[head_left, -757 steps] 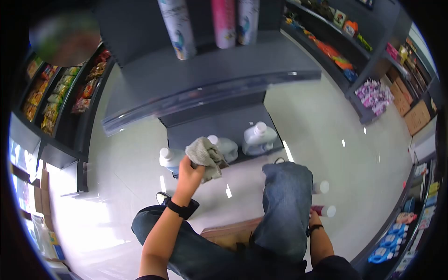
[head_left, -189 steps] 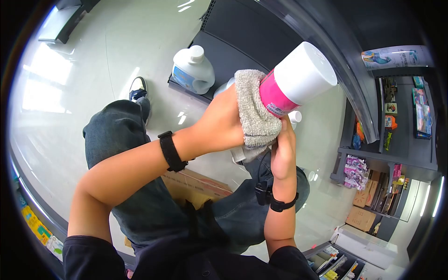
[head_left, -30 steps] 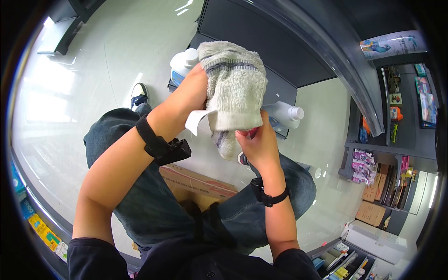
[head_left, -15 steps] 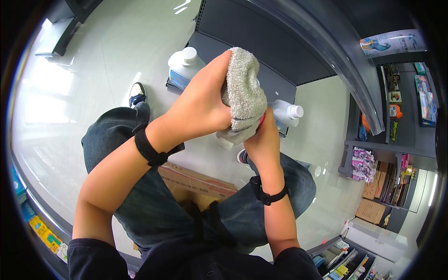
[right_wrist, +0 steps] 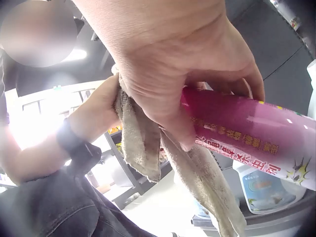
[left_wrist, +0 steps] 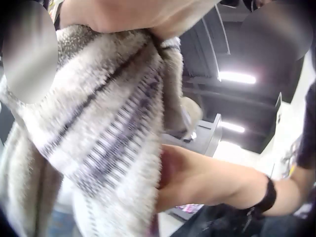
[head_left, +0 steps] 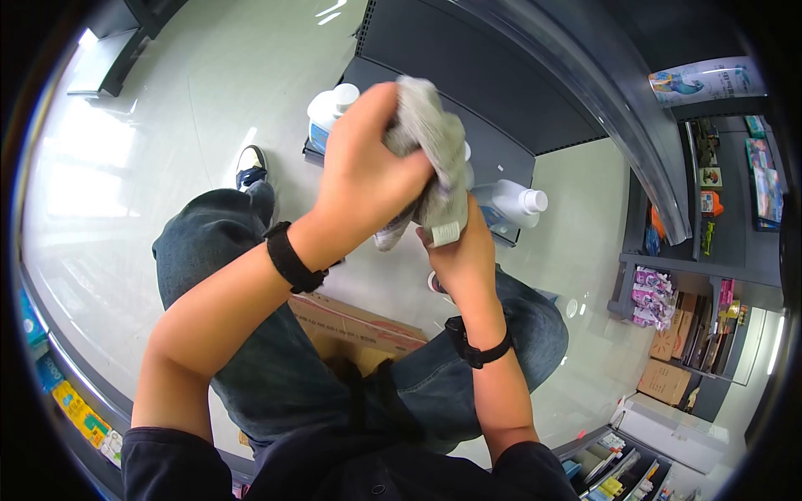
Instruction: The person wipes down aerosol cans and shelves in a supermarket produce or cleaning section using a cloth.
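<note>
My right hand grips a pink spray can with yellow and white lettering. In the head view the towel and hand hide this can. With fingers curled into it, my left hand holds a bunched grey terry towel over the can's end. The towel has dark stripes and a white tag, which overlaps my right hand. Beyond the hands, white plastic jugs with blue labels stand on the low dark shelf: one jug at left, another jug at right, and one mostly hidden between.
The low shelf's dark back panel rises behind the jugs. An upper shelf's clear front edge curves overhead, with a white printed can above it. A cardboard box lies beneath the person's legs.
The towel was spread over the can's end a second ago; now it is bunched in my left hand, which has shifted and turned. My right hand stays nearly in place on the can.
</note>
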Available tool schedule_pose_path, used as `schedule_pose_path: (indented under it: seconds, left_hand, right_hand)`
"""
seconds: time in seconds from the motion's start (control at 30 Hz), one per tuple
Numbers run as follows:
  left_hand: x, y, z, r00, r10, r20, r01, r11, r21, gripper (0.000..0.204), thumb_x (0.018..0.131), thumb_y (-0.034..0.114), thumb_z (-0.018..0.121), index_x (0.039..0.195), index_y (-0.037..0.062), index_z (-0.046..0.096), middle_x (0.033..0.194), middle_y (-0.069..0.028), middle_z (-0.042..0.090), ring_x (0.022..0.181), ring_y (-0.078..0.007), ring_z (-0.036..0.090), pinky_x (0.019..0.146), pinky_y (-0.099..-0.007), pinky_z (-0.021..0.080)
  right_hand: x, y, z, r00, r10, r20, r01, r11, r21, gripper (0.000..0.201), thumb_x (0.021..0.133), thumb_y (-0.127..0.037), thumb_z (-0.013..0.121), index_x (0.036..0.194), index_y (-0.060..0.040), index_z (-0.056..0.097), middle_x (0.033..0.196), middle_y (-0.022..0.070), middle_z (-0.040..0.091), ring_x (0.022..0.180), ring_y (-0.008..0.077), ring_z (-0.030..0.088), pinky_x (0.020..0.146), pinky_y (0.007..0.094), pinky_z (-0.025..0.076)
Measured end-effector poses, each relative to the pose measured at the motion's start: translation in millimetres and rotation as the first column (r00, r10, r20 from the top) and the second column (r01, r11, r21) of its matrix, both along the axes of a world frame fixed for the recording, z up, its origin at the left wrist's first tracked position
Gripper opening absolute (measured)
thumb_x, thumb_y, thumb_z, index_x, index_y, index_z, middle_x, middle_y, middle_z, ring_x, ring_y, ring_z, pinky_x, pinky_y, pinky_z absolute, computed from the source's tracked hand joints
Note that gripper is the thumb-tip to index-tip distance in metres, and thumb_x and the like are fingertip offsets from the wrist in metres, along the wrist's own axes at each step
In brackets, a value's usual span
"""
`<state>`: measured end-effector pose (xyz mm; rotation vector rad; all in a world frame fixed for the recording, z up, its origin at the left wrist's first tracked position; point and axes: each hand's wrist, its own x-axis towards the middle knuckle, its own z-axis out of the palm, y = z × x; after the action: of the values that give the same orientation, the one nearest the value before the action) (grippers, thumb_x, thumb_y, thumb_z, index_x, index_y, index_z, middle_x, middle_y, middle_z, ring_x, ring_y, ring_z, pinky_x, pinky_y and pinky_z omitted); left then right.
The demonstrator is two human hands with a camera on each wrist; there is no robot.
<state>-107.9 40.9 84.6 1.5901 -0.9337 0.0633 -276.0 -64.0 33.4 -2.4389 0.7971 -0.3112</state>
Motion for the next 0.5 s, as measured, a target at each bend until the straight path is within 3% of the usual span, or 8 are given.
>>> schedule_pose_path:
  seconds: [0.03, 0.07, 0.1, 0.17, 0.23, 0.37, 0.43, 0.5]
  left_hand:
    - [-2, -2, 1, 0.952, -0.029, -0.303, 0.000, 0.995, -0.096, 0.029, 0.078, 0.005, 0.073, 0.105, 0.0009, 0.062, 0.093, -0.0096, 0.066, 0.089, -0.0246, 0.066, 0.081, -0.0346, 0.053]
    - [-4, -3, 2, 0.814, -0.085, -0.575, -0.029, 0.982, -0.187, 0.030, 0.083, 0.005, 0.075, 0.111, 0.0004, 0.063, 0.097, -0.0061, 0.068, 0.092, -0.0180, 0.067, 0.086, -0.0317, 0.054]
    - [1, 0, 3, 0.754, -0.150, -0.640, 0.033, 0.981, -0.192, 0.039, 0.087, 0.008, 0.075, 0.121, 0.0002, 0.059, 0.106, -0.0044, 0.067, 0.100, -0.0136, 0.065, 0.091, -0.0303, 0.053]
    - [0, -1, -1, 0.728, -0.182, -0.661, 0.029, 0.971, -0.235, 0.043, 0.087, 0.008, 0.076, 0.124, 0.0003, 0.057, 0.109, -0.0054, 0.066, 0.102, -0.0139, 0.064, 0.092, -0.0304, 0.052]
    - [0, 0, -2, 0.697, -0.233, -0.678, 0.069, 0.963, -0.261, 0.059, 0.084, 0.009, 0.079, 0.134, 0.0012, 0.048, 0.118, -0.0071, 0.063, 0.109, -0.0145, 0.062, 0.096, -0.0311, 0.051]
    - [-12, 3, 0, 0.738, -0.291, -0.609, 0.155, 0.951, -0.267, 0.066, 0.080, 0.010, 0.081, 0.134, 0.0012, 0.043, 0.120, -0.0102, 0.061, 0.113, -0.0186, 0.061, 0.100, -0.0349, 0.049]
    - [-16, 2, -2, 0.739, -0.308, -0.599, 0.163, 0.944, -0.285, 0.068, 0.080, 0.010, 0.081, 0.136, 0.0012, 0.042, 0.121, -0.0107, 0.061, 0.115, -0.0188, 0.060, 0.101, -0.0343, 0.048]
    - [-14, 1, -5, 0.733, -0.350, -0.582, 0.185, 0.927, -0.325, 0.071, 0.082, 0.009, 0.078, 0.142, 0.0002, 0.041, 0.125, -0.0112, 0.062, 0.120, -0.0184, 0.059, 0.105, -0.0331, 0.045]
  right_hand:
    - [0, -1, 1, 1.000, 0.015, 0.012, -0.015, 1.000, 0.023, 0.066, 0.075, -0.012, 0.081, 0.133, -0.0022, 0.053, 0.118, 0.0234, 0.064, 0.105, 0.0451, 0.063, 0.088, 0.0502, 0.053]
    - [0, 0, 5, 1.000, 0.013, 0.011, -0.013, 1.000, 0.023, 0.066, 0.075, -0.012, 0.081, 0.133, -0.0022, 0.053, 0.118, 0.0234, 0.064, 0.105, 0.0451, 0.063, 0.088, 0.0502, 0.053]
    - [1, 2, 13, 0.999, 0.036, -0.021, -0.035, 0.999, 0.027, 0.066, 0.074, -0.015, 0.083, 0.132, -0.0018, 0.053, 0.117, 0.0233, 0.064, 0.104, 0.0448, 0.063, 0.089, 0.0496, 0.053]
    - [1, 5, 16, 0.997, 0.060, -0.050, -0.058, 0.998, 0.036, 0.067, 0.074, -0.018, 0.084, 0.131, -0.0014, 0.054, 0.117, 0.0232, 0.064, 0.104, 0.0445, 0.063, 0.089, 0.0491, 0.053]
    - [1, 8, 11, 0.994, 0.100, 0.036, -0.105, 0.973, 0.204, 0.070, 0.073, -0.021, 0.086, 0.131, -0.0011, 0.053, 0.116, 0.0215, 0.065, 0.103, 0.0427, 0.065, 0.090, 0.0474, 0.053]
    - [-2, 15, 6, 0.986, 0.108, 0.126, -0.144, 0.935, 0.325, 0.069, 0.074, -0.021, 0.086, 0.131, -0.0016, 0.053, 0.117, 0.0205, 0.066, 0.105, 0.0397, 0.067, 0.090, 0.0448, 0.054]
    - [-1, 18, 15, 0.996, 0.061, 0.058, -0.081, 0.869, 0.488, 0.069, 0.076, -0.021, 0.086, 0.133, -0.0019, 0.052, 0.121, 0.0189, 0.067, 0.110, 0.0341, 0.068, 0.092, 0.0404, 0.054]
    - [0, 17, 20, 0.994, 0.070, 0.087, -0.106, 0.846, 0.523, 0.069, 0.077, -0.021, 0.086, 0.134, -0.0018, 0.051, 0.122, 0.0170, 0.068, 0.110, 0.0302, 0.068, 0.092, 0.0390, 0.054]
